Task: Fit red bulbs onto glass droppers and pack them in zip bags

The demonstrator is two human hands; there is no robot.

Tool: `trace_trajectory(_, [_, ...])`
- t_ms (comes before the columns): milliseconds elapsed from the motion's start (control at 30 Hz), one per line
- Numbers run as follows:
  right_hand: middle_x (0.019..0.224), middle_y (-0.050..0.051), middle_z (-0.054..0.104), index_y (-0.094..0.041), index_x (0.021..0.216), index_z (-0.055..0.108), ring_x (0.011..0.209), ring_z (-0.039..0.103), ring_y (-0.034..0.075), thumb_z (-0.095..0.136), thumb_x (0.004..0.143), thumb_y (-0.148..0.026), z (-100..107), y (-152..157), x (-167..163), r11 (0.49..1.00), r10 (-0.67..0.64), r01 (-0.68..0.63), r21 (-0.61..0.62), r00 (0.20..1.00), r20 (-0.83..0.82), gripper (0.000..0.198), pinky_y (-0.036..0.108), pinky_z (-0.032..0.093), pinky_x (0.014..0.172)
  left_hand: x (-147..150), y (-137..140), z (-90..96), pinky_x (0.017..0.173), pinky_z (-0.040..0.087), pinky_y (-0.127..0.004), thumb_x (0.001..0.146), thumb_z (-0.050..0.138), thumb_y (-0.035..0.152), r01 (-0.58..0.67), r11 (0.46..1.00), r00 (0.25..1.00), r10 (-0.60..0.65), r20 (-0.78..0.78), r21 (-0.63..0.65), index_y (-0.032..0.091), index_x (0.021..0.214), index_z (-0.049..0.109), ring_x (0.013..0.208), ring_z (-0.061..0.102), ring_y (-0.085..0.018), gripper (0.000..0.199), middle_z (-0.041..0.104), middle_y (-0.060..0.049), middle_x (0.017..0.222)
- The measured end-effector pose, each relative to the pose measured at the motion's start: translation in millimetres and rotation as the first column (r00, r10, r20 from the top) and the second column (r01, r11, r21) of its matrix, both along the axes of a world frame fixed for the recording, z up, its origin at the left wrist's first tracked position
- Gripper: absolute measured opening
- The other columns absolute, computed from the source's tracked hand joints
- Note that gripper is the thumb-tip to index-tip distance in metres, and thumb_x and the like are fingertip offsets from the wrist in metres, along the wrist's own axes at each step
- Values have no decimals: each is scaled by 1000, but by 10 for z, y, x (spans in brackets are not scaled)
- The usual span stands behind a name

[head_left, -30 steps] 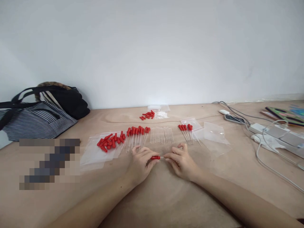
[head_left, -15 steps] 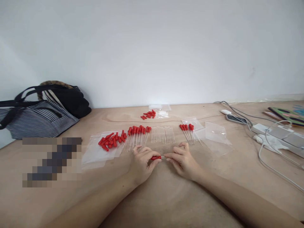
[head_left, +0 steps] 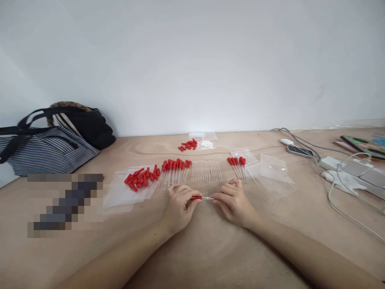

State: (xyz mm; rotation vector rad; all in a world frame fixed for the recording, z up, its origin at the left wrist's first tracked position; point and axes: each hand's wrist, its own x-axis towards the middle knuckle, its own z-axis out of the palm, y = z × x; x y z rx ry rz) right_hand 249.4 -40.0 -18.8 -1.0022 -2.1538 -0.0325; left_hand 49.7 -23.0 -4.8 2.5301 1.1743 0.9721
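My left hand (head_left: 182, 205) pinches a red rubber dropper bulb (head_left: 196, 198) between thumb and fingers. Closed on a clear glass dropper tube (head_left: 207, 198) is my right hand (head_left: 235, 204), which hides its far end. Bulb and tube lie in one line and meet; how deep the tube sits inside the bulb I cannot tell. Just beyond my hands lies a row of bare glass tubes (head_left: 206, 170). Left of that row are droppers with red bulbs (head_left: 176, 165), and loose red bulbs (head_left: 140, 179) lie on a plastic bag (head_left: 117, 196). Several more bulbed droppers (head_left: 236, 162) rest at the right.
Farther back are another small heap of red bulbs (head_left: 188, 145) and a clear bag (head_left: 206, 140) of tubes. Clear plastic bags (head_left: 275, 174) lie to the right, near a power strip (head_left: 355, 170) with cables. A striped bag (head_left: 57, 148) stands at the left.
My right hand has shifted slightly right, and more of the glass tube shows between my hands. My left hand has barely moved, still pinching the bulb.
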Motion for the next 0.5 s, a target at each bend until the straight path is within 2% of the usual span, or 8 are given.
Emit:
trace_trajectory(100, [66,0,60,-20,83,63,64,48,11,47,82,-18,15,0,-17,1000,-6,6,9,1000,-2,16,34,23,77,-6,6,-4,85,27,-41,80,51,24,-9,999,1000,9,-11,-41,24,79,60,73,58,-16,9,65,4,72])
trace_trajectory(167, [66,-1,61,-20,81,64,63,48,11,47,82,-19,42,10,2,1000,-17,17,14,1000,6,16,34,23,77,-19,17,-13,86,28,-42,79,53,28,-30,997,1000,29,-11,-68,25,88,59,78,58,-18,11,65,2,79])
trace_trajectory(233, [66,0,62,-21,79,64,64,49,12,47,81,-21,72,40,67,997,-79,79,17,997,15,17,33,22,78,-42,36,-18,87,29,-43,75,58,35,-62,995,998,62,-5,-75,25,104,53,89,56,-21,31,64,-1,93])
trace_trajectory(300, [66,0,63,-21,76,65,66,50,12,47,81,-23,95,98,188,972,-235,234,10,972,15,19,34,21,78,-70,56,-16,88,29,-44,72,61,39,-99,993,995,99,-4,-64,24,114,46,98,53,-24,47,60,-5,106])
trace_trajectory(333, [66,1,63,-21,75,66,67,50,13,46,80,-25,102,137,267,939,-345,345,-4,939,15,20,34,21,78,-82,65,-13,88,30,-44,72,60,39,-112,992,994,112,-11,-61,24,114,46,99,52,-24,47,59,-6,108])
trace_trajectory(367, [66,2,64,-21,72,66,68,51,14,46,80,-27,105,181,351,883,-469,469,-22,883,6,22,35,21,78,-91,70,-8,88,30,-44,73,59,38,-119,991,993,118,-21,-59,24,111,47,99,52,-24,42,59,-5,107])
trace_trajectory(433, [66,3,64,-21,70,66,70,52,17,44,79,-32,105,272,516,730,-677,676,-95,735,29,26,36,20,76,-101,72,0,88,31,-43,76,56,33,-116,991,993,113,-42,-59,24,105,51,97,52,-23,31,60,-4,102])
trace_trajectory(500, [68,5,65,-21,68,66,74,53,20,41,78,-33,100,351,639,589,-784,790,-168,610,119,29,37,20,75,-102,65,5,88,31,-43,77,54,29,-103,993,993,100,-58,-57,24,100,53,96,52,-22,23,60,-3,99])
